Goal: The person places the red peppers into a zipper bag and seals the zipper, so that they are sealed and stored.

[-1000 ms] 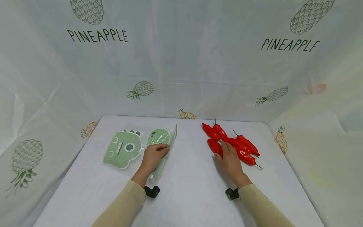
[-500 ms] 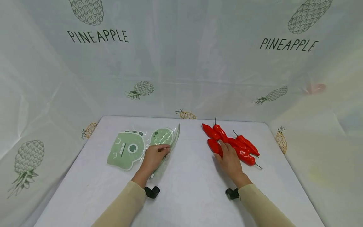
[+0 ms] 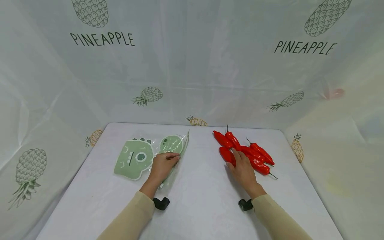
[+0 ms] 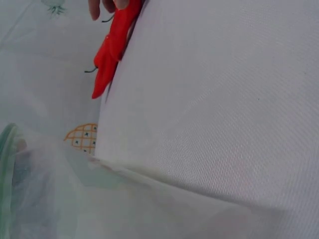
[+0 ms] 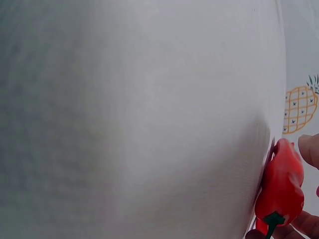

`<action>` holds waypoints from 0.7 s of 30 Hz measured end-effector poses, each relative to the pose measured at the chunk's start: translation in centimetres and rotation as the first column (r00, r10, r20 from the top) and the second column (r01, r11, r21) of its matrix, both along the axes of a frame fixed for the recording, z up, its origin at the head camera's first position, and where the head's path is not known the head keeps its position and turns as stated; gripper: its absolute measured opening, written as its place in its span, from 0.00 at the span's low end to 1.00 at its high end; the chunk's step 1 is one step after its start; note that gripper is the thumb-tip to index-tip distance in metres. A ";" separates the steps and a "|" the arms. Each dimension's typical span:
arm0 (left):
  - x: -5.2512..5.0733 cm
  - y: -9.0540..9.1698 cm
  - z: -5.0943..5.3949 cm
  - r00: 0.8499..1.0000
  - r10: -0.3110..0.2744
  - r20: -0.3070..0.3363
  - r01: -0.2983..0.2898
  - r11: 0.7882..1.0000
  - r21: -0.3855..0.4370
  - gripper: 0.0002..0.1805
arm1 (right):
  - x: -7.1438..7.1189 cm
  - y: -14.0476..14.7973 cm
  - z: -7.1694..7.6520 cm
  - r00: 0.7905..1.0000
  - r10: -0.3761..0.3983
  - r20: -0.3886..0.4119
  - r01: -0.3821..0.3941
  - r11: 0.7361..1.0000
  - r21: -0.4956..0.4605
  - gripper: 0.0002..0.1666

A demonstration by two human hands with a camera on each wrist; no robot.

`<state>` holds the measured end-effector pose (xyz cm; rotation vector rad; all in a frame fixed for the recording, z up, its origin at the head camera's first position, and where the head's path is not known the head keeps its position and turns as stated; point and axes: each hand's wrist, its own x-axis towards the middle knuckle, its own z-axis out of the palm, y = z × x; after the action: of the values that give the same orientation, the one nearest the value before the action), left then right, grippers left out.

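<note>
In the head view my left hand (image 3: 163, 165) pinches the upper edge of a clear zip bag (image 3: 178, 163) printed with green, which stands tilted up from the table. Another flat part with a green dinosaur print (image 3: 135, 158) lies to its left. The left wrist view shows the translucent bag (image 4: 164, 209) along the bottom. My right hand (image 3: 244, 171) lies over a red chili pepper (image 3: 227, 155), thumb on one side and fingers on the other. That chili pepper (image 5: 281, 186) rests on the table, its green stem facing the right wrist camera.
Several more red chili peppers (image 3: 259, 153) lie bunched beyond and to the right of my right hand. A white table (image 3: 198, 206) spans beneath everything. Pineapple-printed sheeting (image 3: 192, 66) hangs behind it and at both sides.
The bags have shifted slightly to the right and the held edge has tilted a little since a second ago. My right hand and the chili peppers have stayed in place.
</note>
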<state>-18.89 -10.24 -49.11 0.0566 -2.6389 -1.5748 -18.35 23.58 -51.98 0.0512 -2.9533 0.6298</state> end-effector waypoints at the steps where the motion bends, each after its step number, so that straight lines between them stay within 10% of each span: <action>1: 0.0 0.0 0.0 1.000 -0.001 0.000 0.001 1.000 0.013 0.10 | 0.0 0.0 0.0 1.000 -0.001 0.001 0.001 1.000 0.001 0.52; 21: -0.3 -0.3 -0.1 0.999 -0.021 0.028 0.020 0.999 0.046 0.12 | -0.3 -0.2 0.3 1.000 -0.012 0.021 0.012 1.000 0.000 0.52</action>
<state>-19.19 -10.58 -49.26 0.0551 -2.6325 -1.6536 -18.66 23.42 -51.67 0.0271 -2.9710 0.6325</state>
